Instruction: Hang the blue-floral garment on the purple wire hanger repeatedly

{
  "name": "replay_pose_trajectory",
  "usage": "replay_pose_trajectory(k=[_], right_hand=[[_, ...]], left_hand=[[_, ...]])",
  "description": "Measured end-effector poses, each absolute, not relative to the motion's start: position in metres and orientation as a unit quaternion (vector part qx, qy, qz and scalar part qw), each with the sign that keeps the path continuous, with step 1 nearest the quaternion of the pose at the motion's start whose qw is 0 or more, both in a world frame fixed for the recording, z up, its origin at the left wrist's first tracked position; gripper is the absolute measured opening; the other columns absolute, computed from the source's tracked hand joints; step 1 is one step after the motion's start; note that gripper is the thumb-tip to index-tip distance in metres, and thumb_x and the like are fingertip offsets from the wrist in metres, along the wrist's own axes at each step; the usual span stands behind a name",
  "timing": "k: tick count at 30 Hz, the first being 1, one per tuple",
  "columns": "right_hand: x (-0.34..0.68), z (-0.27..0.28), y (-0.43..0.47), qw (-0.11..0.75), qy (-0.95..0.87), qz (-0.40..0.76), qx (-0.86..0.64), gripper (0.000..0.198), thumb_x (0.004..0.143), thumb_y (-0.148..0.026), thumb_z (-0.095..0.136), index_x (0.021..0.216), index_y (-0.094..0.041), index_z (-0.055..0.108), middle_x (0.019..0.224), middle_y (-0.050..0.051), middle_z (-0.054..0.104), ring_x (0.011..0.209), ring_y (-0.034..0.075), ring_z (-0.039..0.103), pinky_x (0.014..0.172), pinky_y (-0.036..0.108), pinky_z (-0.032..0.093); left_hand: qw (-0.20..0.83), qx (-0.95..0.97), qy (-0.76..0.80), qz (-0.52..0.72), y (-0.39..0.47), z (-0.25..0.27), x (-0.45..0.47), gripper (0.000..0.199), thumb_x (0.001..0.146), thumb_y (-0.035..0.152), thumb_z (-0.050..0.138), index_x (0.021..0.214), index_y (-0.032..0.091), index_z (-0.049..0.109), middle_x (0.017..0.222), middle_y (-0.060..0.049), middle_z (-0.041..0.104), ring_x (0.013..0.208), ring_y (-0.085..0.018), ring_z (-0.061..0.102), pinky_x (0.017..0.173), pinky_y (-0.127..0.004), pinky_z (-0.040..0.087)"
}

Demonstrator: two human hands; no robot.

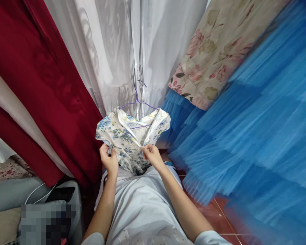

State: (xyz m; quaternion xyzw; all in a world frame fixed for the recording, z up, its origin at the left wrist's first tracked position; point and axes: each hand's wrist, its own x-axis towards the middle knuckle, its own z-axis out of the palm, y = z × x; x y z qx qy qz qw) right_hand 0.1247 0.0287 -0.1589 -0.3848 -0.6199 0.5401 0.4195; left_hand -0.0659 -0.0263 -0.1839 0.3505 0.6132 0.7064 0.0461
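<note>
A white blouse with blue and yellow flowers (126, 144) hangs in front of me on a thin purple hanger (137, 99), whose hook is up by the white metal bars. At the blouse's left side, my left hand (109, 159) pinches the cloth below the sleeve opening, thumb toward me. My right hand (152, 156) has its fingertips closed on the neckline where the V comes to its point. The blouse's lower part bunches down near my lap and is partly out of sight.
White curtains (104, 51) hang behind the blouse, with a dark red curtain (53, 78) to the left. A floral cloth (206, 61) and a layered blue tulle skirt (244, 136) fill the right. A grey sofa (78, 211) holding a black phone (60, 194) stands lower left.
</note>
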Motion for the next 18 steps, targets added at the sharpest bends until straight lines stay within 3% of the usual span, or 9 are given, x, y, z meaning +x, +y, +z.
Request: replay_pose_trajectory(k=[3,6,9,12,18], right_hand=[[0.122,-0.156,0.019,0.415,-0.601,0.560,-0.390,0.027,0.081,-0.043,0.059,0.068,-0.021,0.051,0.044,-0.002,0.057,0.035,0.011,0.040,0.040,0.025,0.029],[0.117,-0.150,0.011,0.410,-0.602,0.568,-0.384,0.028,0.080,-0.043,0.062,0.066,-0.020,0.054,0.044,0.000,0.058,0.033,0.010,0.038,0.040,0.025,0.028],[0.113,-0.143,0.007,0.419,-0.600,0.576,-0.364,0.028,0.078,-0.042,0.065,0.065,-0.019,0.057,0.044,0.000,0.058,0.037,0.012,0.046,0.044,0.025,0.034],[0.112,-0.127,0.015,0.437,-0.583,0.587,-0.354,0.029,0.076,-0.041,0.067,0.060,-0.018,0.057,0.042,-0.001,0.055,0.036,0.010,0.040,0.042,0.024,0.030],[0.101,-0.065,0.066,0.506,-0.561,0.581,-0.303,0.037,0.072,-0.037,0.070,0.045,-0.017,0.053,0.037,-0.004,0.043,0.035,0.005,0.022,0.039,0.025,0.012]], left_hand=[[-0.078,0.386,0.621,0.678,-0.033,-0.181,-0.058,0.047,0.084,0.030,0.060,0.127,0.021,0.042,0.129,-0.016,0.051,0.116,-0.026,0.054,0.094,-0.040,0.047],[0.007,0.556,0.587,0.588,-0.035,-0.181,-0.028,0.029,0.088,0.029,0.056,0.115,0.022,0.050,0.113,-0.011,0.060,0.108,-0.025,0.057,0.091,-0.037,0.046],[0.090,0.628,0.580,0.510,-0.029,-0.182,-0.005,0.011,0.092,0.029,0.050,0.100,0.023,0.055,0.092,-0.007,0.064,0.090,-0.023,0.062,0.081,-0.034,0.047],[0.097,0.632,0.590,0.494,-0.023,-0.182,-0.005,0.011,0.093,0.028,0.046,0.086,0.023,0.053,0.083,-0.005,0.064,0.081,-0.021,0.062,0.076,-0.032,0.046],[0.102,0.680,0.574,0.445,-0.013,-0.186,-0.037,0.011,0.092,0.025,0.046,0.083,0.022,0.053,0.085,-0.005,0.065,0.084,-0.021,0.063,0.077,-0.030,0.047]])
